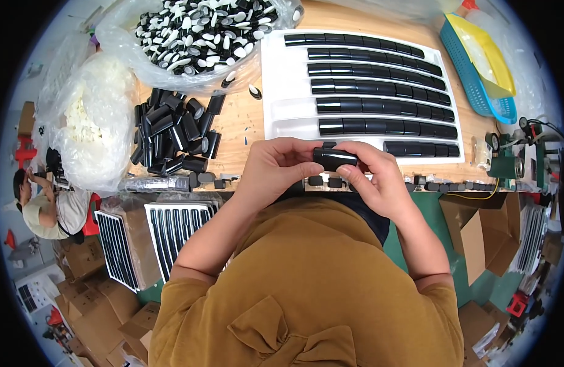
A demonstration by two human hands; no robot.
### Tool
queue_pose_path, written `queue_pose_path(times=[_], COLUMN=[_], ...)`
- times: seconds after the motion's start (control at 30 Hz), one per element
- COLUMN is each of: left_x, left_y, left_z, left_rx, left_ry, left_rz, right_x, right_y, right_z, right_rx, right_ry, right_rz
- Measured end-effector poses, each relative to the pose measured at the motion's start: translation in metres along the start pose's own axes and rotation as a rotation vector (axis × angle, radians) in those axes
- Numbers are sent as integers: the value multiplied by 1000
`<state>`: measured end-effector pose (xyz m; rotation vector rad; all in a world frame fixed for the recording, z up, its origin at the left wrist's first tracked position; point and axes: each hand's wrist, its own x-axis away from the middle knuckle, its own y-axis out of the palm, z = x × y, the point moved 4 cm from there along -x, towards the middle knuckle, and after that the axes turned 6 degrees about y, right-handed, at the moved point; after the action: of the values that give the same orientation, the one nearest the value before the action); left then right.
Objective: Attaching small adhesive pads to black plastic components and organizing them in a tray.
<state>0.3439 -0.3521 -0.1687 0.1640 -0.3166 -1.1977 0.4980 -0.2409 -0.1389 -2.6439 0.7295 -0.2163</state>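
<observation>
Between my two hands, close above the front edge of the wooden table, is a short glossy black cylinder (334, 159). My left hand (274, 170) pinches its left end, and my right hand (375, 178) grips the right end with thumb and fingers. Just beyond my hands lies a white tray (286, 76) with several rows of similar black cylinders (386, 106); its nearest row is filled only on the right side. A loose heap of black cylinders (175, 129) lies on the table to the left of my left hand.
A clear bag of small black-and-white oval-tipped parts (199, 37) stands far left, beside a bag of whitish pieces (86, 119). At right are a blue basket (471, 73), a yellow tray (499, 67) and a green device (507, 167). Cardboard boxes (490, 235) and a person (52, 211) flank the table.
</observation>
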Motion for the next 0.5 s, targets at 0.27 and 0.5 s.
queue_pose_path(times=[0.27, 0.5], left_x=[-18, -14], left_y=[9, 25], left_z=[-1, -4], left_rx=[-87, -43], left_ry=[253, 306], left_rz=[-40, -59], right_x=[3, 9], right_y=[33, 34], right_z=[-6, -4], right_rx=[-76, -93], right_ry=[45, -30], right_rz=[-236, -216])
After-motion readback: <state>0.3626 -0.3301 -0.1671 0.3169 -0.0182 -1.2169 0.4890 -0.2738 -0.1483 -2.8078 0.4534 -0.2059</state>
